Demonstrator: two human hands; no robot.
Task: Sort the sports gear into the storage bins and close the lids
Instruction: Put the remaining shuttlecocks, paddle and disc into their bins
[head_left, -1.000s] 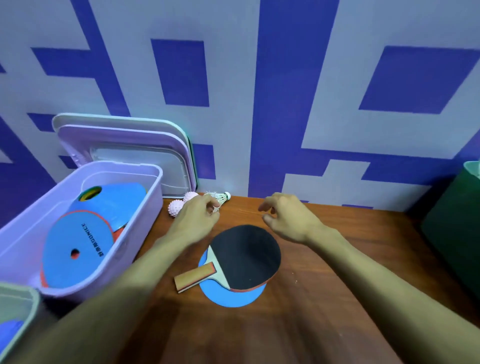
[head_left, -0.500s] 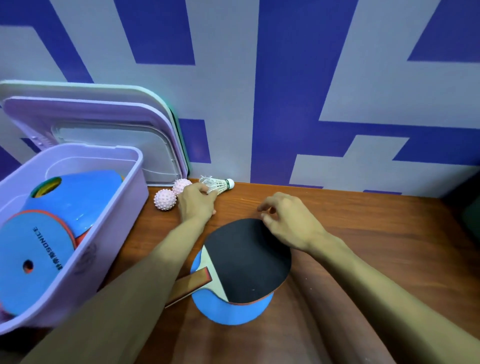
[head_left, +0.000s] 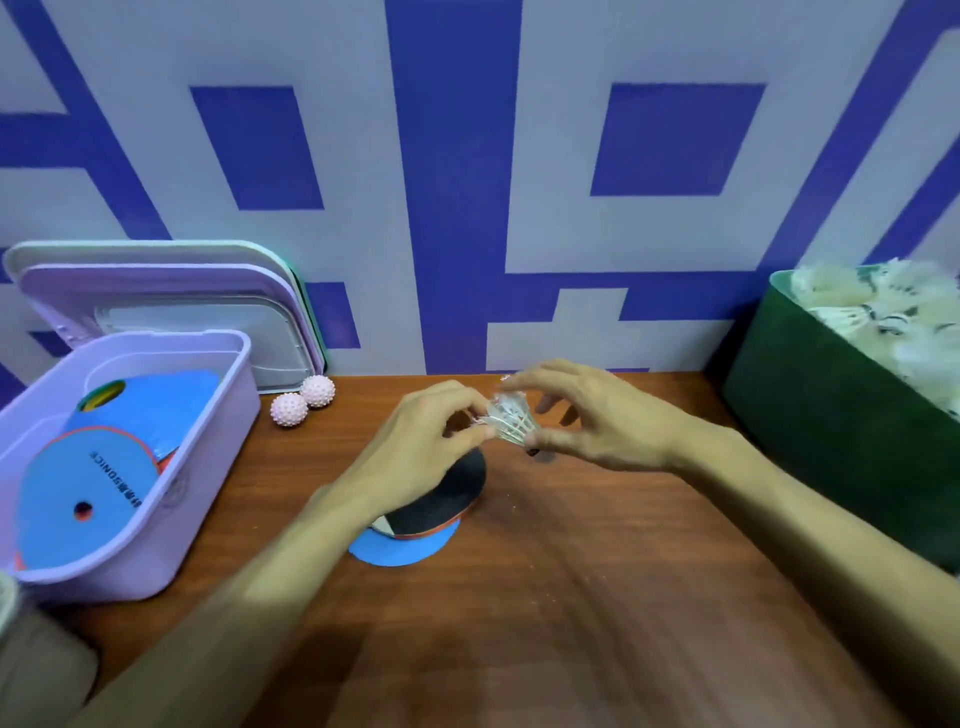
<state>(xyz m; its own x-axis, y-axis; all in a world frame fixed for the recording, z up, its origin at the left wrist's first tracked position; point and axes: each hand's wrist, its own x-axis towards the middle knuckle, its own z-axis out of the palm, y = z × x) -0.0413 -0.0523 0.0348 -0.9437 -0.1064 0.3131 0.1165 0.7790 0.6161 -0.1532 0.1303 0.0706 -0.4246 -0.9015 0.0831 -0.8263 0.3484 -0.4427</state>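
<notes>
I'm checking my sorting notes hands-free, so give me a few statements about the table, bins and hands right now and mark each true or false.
1. Both hands, left hand and right hand, hold the shuttlecock. True.
2. The two pink spiky balls lie inside the purple bin. False: they lie on the table beside it.
3. The green bin holds shuttlecocks. True.
4. The purple bin's lid is closed. False: the bin is open.
5. The paddle lies on a blue disc. True.

Wooden table (head_left: 597, 597) against a white wall (head_left: 467, 156) with blue geometric blocks.
</notes>
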